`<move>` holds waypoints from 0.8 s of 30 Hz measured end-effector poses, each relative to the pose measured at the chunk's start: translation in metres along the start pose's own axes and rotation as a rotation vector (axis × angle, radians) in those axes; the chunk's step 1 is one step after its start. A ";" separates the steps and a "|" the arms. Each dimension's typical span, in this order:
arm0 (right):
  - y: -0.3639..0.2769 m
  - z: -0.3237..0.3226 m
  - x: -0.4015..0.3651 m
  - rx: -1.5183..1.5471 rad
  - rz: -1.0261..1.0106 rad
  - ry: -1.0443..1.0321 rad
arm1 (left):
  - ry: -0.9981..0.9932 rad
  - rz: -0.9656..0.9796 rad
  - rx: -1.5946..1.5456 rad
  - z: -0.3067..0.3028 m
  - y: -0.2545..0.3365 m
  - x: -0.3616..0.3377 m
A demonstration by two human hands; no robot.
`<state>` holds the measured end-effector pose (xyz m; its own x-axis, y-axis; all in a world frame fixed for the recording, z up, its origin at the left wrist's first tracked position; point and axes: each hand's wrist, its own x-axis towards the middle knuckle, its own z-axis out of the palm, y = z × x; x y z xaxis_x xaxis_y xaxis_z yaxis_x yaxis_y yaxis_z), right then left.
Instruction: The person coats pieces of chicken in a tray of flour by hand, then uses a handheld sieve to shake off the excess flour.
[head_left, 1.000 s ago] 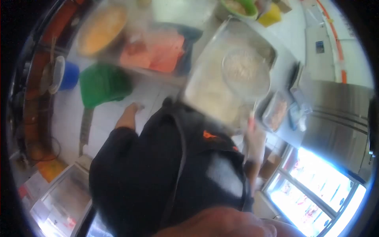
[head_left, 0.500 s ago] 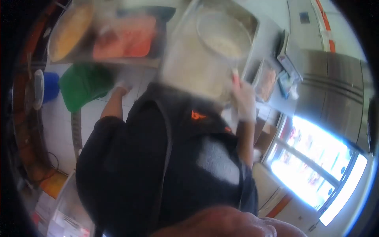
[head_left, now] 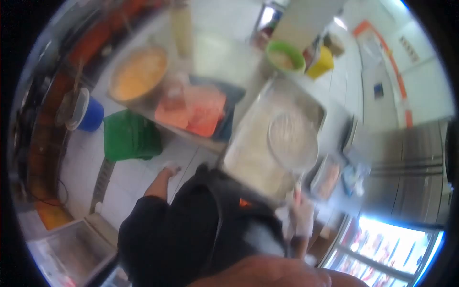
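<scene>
My right hand (head_left: 302, 216), in a pale glove, is closed round the red handle of a large round strainer (head_left: 292, 141). The strainer's mesh bowl lies over a deep metal tray (head_left: 248, 179) that holds a pale, flour-like layer. Some light-coloured content shows in the bowl. My left hand (head_left: 168, 171), also gloved, hangs low over the tiled floor, away from the tray and nearest to a green bin (head_left: 131, 136); its fingers are blurred.
Left of the tray, a red board (head_left: 210, 115) carries pinkish pieces. Beyond it is a bowl of orange mixture (head_left: 138, 74). A green bowl (head_left: 285, 56) and yellow container (head_left: 321, 62) stand behind. At right are a clear container (head_left: 326, 177) and a lit fridge (head_left: 377, 248).
The view has tilted, so the tray and my hands sit lower and the green bowl and yellow container have come into sight. My right hand still grips the strainer over the tray.
</scene>
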<state>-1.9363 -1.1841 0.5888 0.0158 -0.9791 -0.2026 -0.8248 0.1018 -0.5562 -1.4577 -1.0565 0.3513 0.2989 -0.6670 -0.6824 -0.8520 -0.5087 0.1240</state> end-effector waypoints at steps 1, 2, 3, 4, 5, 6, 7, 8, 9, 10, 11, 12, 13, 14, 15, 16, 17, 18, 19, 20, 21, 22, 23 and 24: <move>-0.006 -0.007 -0.008 0.044 0.093 -0.044 | 0.066 0.165 0.089 0.043 -0.032 0.040; -0.032 -0.007 0.003 0.063 0.067 -0.026 | 0.086 0.160 0.081 0.063 -0.049 0.074; -0.051 -0.002 0.024 0.083 0.060 -0.019 | -0.025 0.172 0.167 0.084 -0.058 0.104; -0.058 0.007 0.030 0.085 0.065 -0.026 | -0.145 0.186 0.254 0.098 -0.067 0.111; -0.060 0.017 0.038 0.159 0.009 -0.024 | -0.159 0.072 0.125 0.074 -0.054 0.090; -0.058 0.027 0.046 0.232 -0.055 -0.029 | -0.157 -0.044 -0.009 0.036 -0.033 0.055; -0.037 0.024 0.047 0.232 -0.084 -0.027 | -0.140 -0.158 -0.138 -0.005 -0.009 0.017; 0.003 0.014 0.032 0.172 -0.081 -0.022 | -0.117 -0.156 -0.159 0.001 -0.012 0.040; 0.026 0.006 0.023 0.104 -0.063 -0.024 | 0.043 -0.008 0.040 0.026 -0.024 0.066; -0.041 -0.021 -0.009 0.169 0.241 -0.095 | 0.194 0.138 0.239 0.053 -0.029 0.080; -0.027 -0.011 0.017 0.141 0.006 -0.033 | 0.176 0.142 0.239 0.064 -0.026 0.077; -0.010 0.002 0.038 0.125 -0.207 0.035 | 0.125 0.136 0.246 0.067 -0.028 0.077; -0.023 0.009 0.054 0.043 -0.188 -0.021 | 0.055 0.139 0.263 0.076 -0.031 0.072; -0.034 0.022 0.074 0.032 -0.106 -0.026 | 0.006 0.148 0.259 0.090 -0.037 0.078; -0.025 0.028 0.074 -0.002 -0.020 -0.045 | -0.025 0.160 0.250 0.106 -0.047 0.084; -0.037 0.007 0.040 -0.018 -0.007 -0.038 | -0.039 0.161 0.233 0.120 -0.054 0.085; -0.059 -0.014 0.025 -0.032 -0.030 -0.024 | -0.012 0.158 0.229 0.127 -0.060 0.085; -0.038 -0.016 0.021 0.046 -0.058 -0.004 | 0.012 0.151 0.219 0.134 -0.063 0.086; -0.016 -0.020 0.015 0.123 -0.084 0.020 | 0.037 0.153 0.207 0.141 -0.068 0.088; -0.015 -0.022 0.023 -0.121 -0.225 0.172 | 0.025 0.164 0.187 0.154 -0.072 0.086; -0.022 -0.020 0.038 -0.368 -0.356 0.308 | 0.001 0.176 0.170 0.165 -0.075 0.085; -0.057 -0.021 0.057 -0.237 -0.075 0.083 | -0.008 0.176 0.160 0.171 -0.079 0.086; -0.085 -0.024 0.067 -0.083 0.185 -0.132 | -0.018 0.173 0.149 0.171 -0.082 0.081; -0.077 -0.024 0.051 -0.100 0.217 -0.150 | -0.044 0.171 0.131 0.178 -0.084 0.078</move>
<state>-1.8855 -1.2457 0.6405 -0.0899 -0.8988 -0.4291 -0.8694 0.2811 -0.4064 -1.4394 -0.9684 0.1594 0.1287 -0.7119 -0.6904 -0.9382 -0.3129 0.1478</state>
